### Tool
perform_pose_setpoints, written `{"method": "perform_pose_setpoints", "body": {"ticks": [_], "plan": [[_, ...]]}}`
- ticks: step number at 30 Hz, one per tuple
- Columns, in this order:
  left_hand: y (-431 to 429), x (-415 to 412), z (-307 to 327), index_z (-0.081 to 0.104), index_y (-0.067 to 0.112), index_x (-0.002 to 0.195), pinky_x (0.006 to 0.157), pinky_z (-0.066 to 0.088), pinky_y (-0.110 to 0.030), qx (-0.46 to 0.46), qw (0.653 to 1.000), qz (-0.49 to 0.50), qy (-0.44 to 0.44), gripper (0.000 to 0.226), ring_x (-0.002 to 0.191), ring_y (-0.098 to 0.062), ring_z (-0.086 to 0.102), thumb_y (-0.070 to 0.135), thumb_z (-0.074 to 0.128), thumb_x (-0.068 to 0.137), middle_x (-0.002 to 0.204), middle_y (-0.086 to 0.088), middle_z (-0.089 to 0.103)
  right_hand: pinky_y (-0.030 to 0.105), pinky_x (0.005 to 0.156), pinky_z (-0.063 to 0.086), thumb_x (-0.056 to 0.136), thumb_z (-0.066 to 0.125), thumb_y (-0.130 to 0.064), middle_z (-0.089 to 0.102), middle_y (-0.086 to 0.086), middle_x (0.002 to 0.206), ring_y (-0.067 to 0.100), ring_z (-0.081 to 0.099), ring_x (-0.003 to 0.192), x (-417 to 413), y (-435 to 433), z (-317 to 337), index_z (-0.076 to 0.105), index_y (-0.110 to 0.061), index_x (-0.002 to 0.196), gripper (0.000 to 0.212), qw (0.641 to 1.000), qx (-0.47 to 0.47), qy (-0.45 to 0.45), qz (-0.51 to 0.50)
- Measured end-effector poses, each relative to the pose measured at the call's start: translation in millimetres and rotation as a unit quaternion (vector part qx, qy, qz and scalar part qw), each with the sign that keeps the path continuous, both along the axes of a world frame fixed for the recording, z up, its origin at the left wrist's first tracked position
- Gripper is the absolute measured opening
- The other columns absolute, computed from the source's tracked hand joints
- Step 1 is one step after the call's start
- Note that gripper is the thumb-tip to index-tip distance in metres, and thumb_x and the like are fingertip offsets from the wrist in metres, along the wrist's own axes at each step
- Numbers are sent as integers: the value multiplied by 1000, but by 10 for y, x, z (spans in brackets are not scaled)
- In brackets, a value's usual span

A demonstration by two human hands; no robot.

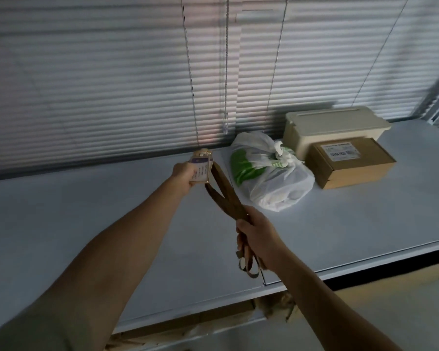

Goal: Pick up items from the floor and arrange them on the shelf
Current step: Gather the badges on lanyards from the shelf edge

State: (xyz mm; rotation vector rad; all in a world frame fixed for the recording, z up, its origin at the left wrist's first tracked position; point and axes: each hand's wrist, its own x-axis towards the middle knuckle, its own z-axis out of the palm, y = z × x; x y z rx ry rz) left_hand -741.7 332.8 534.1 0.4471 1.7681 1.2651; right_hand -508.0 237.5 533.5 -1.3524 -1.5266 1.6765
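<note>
While the left hand (186,177) grips a badge (200,168) above the shelf (86,211), arm outstretched, the right hand (257,239) closes its fingers (241,243) around the brown strap (226,193), beside a bag (266,173), box (352,165) and bin (332,127).

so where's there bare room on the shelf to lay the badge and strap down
The shelf is bare left of the plastic bag, and along the front edge right of the right hand. The back right is crowded: bag, cardboard box, beige bin.
</note>
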Motion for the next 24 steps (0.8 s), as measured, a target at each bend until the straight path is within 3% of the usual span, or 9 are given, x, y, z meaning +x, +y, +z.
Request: {"method": "perform_pose_setpoints", "body": {"ticks": [3, 5, 7, 9, 12, 15, 17, 24], "plan": [[222, -27, -124, 62, 13, 90, 66, 54, -33, 16, 999, 15, 33, 19, 68, -17, 61, 12, 45, 98, 104, -16, 67, 32, 61, 55, 98, 45, -7, 60, 4, 74, 14, 60, 62, -99, 69, -134, 57, -22, 124, 33, 997, 58, -48, 12], [316, -69, -251, 60, 13, 86, 57, 53, -29, 7, 997, 39, 71, 22, 62, -15, 60, 15, 43, 100, 101, -15, 67, 33, 58, 53, 98, 45, -11, 61, 5, 76, 17, 58, 63, -170, 104, -241, 55, -28, 120, 29, 991, 84, -101, 33], [358, -113, -408, 61, 10, 97, 54, 52, -29, -4, 993, 67, 102, 18, 73, -21, 66, 15, 44, 99, 108, -13, 68, 36, 55, 52, 96, 45, -13, 65, 6, 82, 22, 59, 63, -237, 145, -351, 52, -32, 123, 34, 976, 133, -161, 52], [376, -129, -540, 54, 7, 120, 75, 59, -41, -36, 986, 94, 130, 27, 102, -32, 68, 14, 48, 95, 125, -16, 65, 39, 67, 56, 93, 47, -13, 68, 6, 97, 25, 66, 79, -282, 172, -448, 47, -35, 134, 47, 954, 192, -216, 82], [349, -107, -570, 46, 7, 134, 104, 45, -44, -115, 965, 88, 220, 43, 126, -35, 53, 17, 52, 93, 138, -18, 54, 36, 83, 54, 93, 49, -15, 61, 3, 112, 24, 62, 97, -310, 147, -509, 45, -35, 143, 54, 925, 251, -259, 116], [284, -91, -546, 43, 9, 139, 105, 36, -46, -151, 947, 78, 272, 49, 131, -35, 44, 20, 52, 93, 143, -17, 46, 30, 76, 46, 98, 48, -20, 53, 1, 106, 23, 59, 95, -294, 79, -525, 49, -33, 142, 46, 901, 295, -285, 142], [268, -98, -587, 43, 11, 139, 103, 37, -47, -155, 942, 69, 291, 50, 129, -34, 44, 20, 54, 91, 142, -16, 46, 33, 80, 45, 98, 47, -21, 54, 3, 108, 25, 56, 101, -277, 52, -537, 51, -28, 140, 43, 880, 318, -315, 157], [372, -132, -674, 43, 14, 140, 104, 32, -43, -165, 935, 57, 308, 49, 128, -34, 40, 24, 53, 93, 142, -17, 42, 36, 80, 54, 91, 52, -25, 49, 3, 106, 23, 54, 98, -299, -4, -611, 49, -24, 133, 42, 889, 300, -301, 170]]}}
